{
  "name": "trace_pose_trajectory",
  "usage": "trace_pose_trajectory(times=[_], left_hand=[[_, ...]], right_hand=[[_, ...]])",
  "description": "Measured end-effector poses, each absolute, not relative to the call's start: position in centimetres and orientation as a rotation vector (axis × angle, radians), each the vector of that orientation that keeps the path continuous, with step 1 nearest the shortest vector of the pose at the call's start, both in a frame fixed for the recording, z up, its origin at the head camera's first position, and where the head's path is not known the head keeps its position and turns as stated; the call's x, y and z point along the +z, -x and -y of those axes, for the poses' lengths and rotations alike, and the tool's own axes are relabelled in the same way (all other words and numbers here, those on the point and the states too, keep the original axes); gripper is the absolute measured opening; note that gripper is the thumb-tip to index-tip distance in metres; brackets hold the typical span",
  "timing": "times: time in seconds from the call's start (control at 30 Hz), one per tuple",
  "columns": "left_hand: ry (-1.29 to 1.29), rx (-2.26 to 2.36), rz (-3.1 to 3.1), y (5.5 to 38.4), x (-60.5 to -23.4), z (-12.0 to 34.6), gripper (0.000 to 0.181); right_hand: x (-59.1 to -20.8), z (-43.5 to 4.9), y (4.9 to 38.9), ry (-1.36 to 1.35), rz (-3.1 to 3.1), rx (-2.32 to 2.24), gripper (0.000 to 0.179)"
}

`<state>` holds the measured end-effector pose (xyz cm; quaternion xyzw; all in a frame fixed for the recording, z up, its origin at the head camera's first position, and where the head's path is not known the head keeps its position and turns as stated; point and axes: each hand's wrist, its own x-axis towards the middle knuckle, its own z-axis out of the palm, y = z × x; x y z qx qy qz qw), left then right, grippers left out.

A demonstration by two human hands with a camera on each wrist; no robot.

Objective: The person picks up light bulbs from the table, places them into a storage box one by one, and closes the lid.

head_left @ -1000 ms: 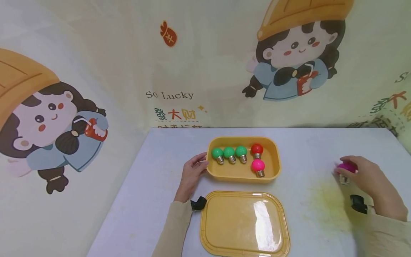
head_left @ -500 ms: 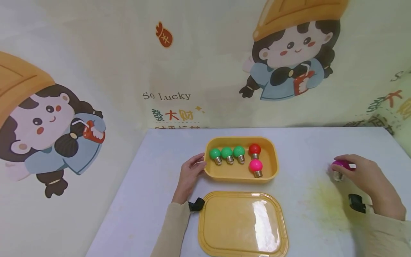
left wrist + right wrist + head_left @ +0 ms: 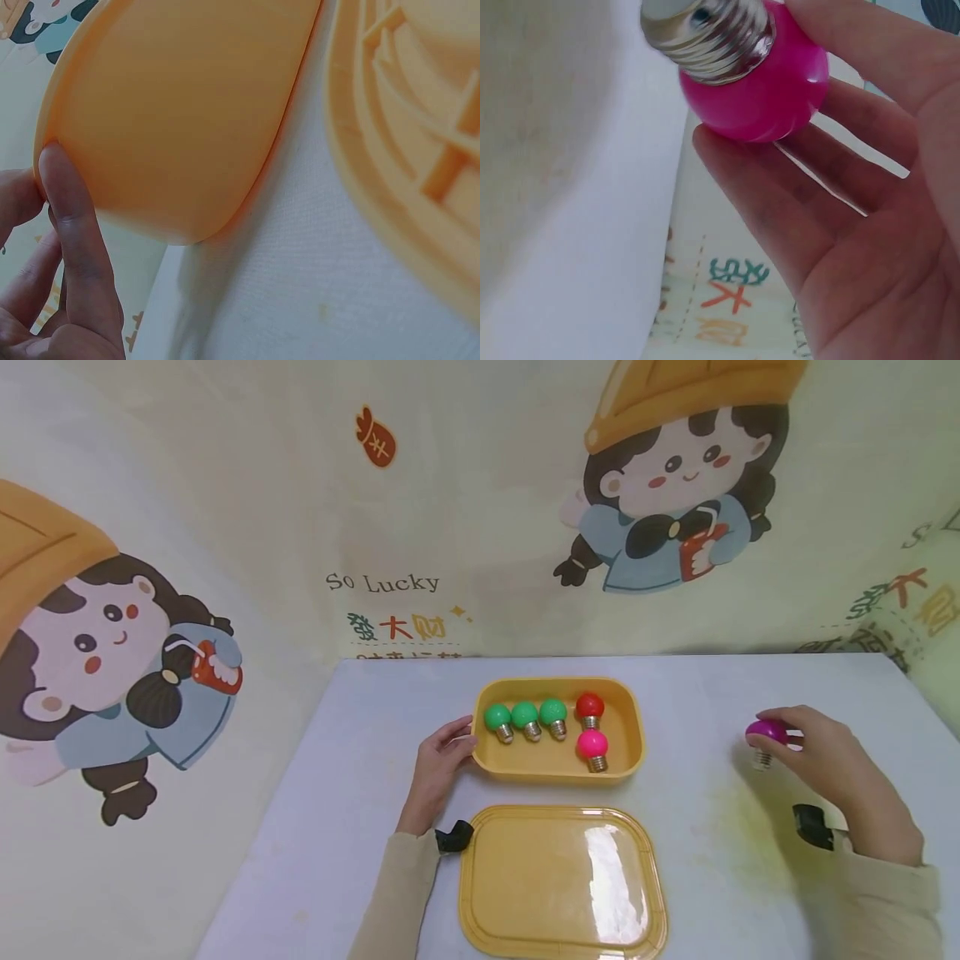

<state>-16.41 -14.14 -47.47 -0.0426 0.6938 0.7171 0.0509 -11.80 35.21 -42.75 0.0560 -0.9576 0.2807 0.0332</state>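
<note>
On the right of the head view, my right hand (image 3: 828, 764) grips a magenta light bulb (image 3: 765, 732) by its round globe, with the silver screw base pointing down. In the right wrist view, thumb and fingers lie round the globe of this light bulb (image 3: 761, 94). My left hand (image 3: 438, 764) holds the left end of a yellow plastic box (image 3: 555, 774), its thumb on the outer wall at the rim. Inside the box lie several bulbs: a row of green light bulbs (image 3: 525, 714), a red light bulb (image 3: 590, 705) and a pink light bulb (image 3: 592, 745).
A yellow lid (image 3: 540, 881) lies flat on the white table (image 3: 315, 793) in front of the box. Yellowish stains mark the tabletop at the right. Behind the table hangs a pale backdrop (image 3: 465, 510) printed with cartoon figures. Black straps sit at both wrists.
My right hand has carried the magenta bulb leftward and slightly up. My left hand stays at the box end. The whole scene shifts slightly left as the head turns.
</note>
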Motion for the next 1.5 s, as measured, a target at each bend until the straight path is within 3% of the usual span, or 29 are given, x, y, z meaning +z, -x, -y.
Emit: trace_pose_trajectory(times=[1.5], left_hand=[[0.115, 2.19, -2.115, 16.4, -47.5, 14.2, 0.039]], right_hand=[[-39.1, -23.6, 14.3, -0.468, 2.865, 0.941, 0.035]])
